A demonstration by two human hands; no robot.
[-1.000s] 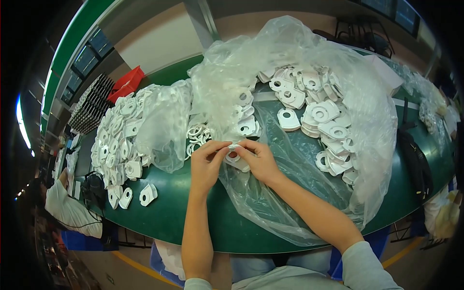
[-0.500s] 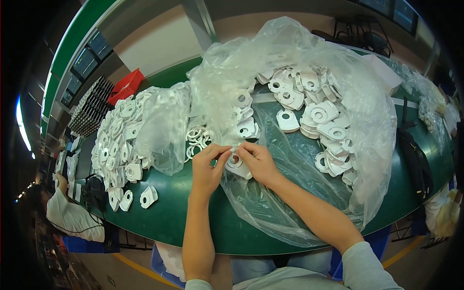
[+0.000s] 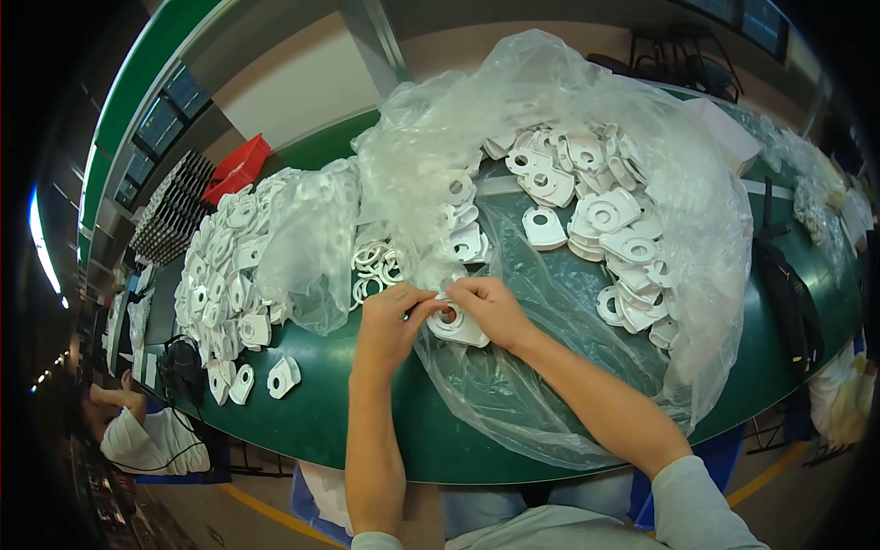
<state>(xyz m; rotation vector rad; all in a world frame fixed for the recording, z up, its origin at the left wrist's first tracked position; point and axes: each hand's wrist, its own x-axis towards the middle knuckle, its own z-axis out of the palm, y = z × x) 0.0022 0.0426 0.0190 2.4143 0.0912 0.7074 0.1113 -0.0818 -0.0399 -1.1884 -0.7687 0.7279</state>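
Both hands meet over the table, closed on one white plastic part (image 3: 461, 332) with a round hole and a flat-edged body. My left hand (image 3: 390, 321) pinches at the upper left rim of the hole, thumb and forefinger together. From the right, my right hand (image 3: 492, 310) grips the part's upper edge and side. Whether a thin ring also sits between the fingertips is hidden. Loose white rings (image 3: 374, 261) lie just beyond my left hand. Clear plastic sheeting (image 3: 513, 394) spreads beneath and right of the part.
A large heap of similar white parts (image 3: 215, 266) stands at left, partly under plastic. More parts (image 3: 605, 215) lie in the open clear bag at right. A red bin (image 3: 236, 170) and stacked trays (image 3: 170, 206) are at far left. Another person's arm (image 3: 119, 399) shows at left.
The white part has turned and shifted slightly right and down, showing more of its face. My left hand has moved slightly down and left. At far left, the other person's arm has moved.
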